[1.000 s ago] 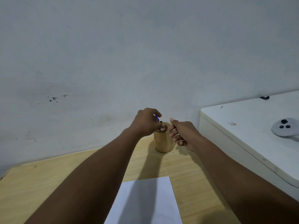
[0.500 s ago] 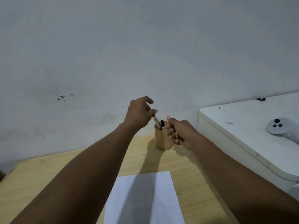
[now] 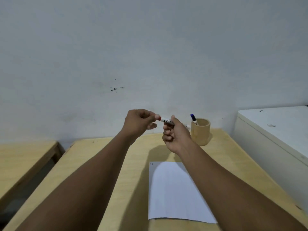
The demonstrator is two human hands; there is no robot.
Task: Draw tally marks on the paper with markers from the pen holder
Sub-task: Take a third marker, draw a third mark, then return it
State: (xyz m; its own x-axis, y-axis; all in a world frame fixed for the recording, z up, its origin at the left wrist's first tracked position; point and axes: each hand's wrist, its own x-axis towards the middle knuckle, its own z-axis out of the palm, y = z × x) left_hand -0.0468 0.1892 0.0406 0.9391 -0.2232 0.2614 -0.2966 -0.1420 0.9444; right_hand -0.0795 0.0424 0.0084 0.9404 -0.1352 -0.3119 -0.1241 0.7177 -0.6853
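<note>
I hold a white marker [image 3: 166, 121] level in the air between both hands, left of the pen holder. My left hand [image 3: 139, 122] pinches its red-capped end. My right hand [image 3: 175, 135] grips the barrel. The round wooden pen holder [image 3: 200, 133] stands at the back of the wooden table [image 3: 133, 164], with a blue-capped marker [image 3: 193, 118] sticking out of it. A white sheet of paper [image 3: 173, 192] lies near me on the table, with two short dark tally marks [image 3: 151, 163] at its top left corner.
A white cabinet or box [image 3: 275, 130] stands against the table's right side. A second wooden surface [image 3: 21, 157] lies to the left across a gap. A pale wall rises right behind the table.
My left hand pulled a marker out of the holder and both hands moved left with it; my right hand left the holder and took the barrel. The view has shifted left.
</note>
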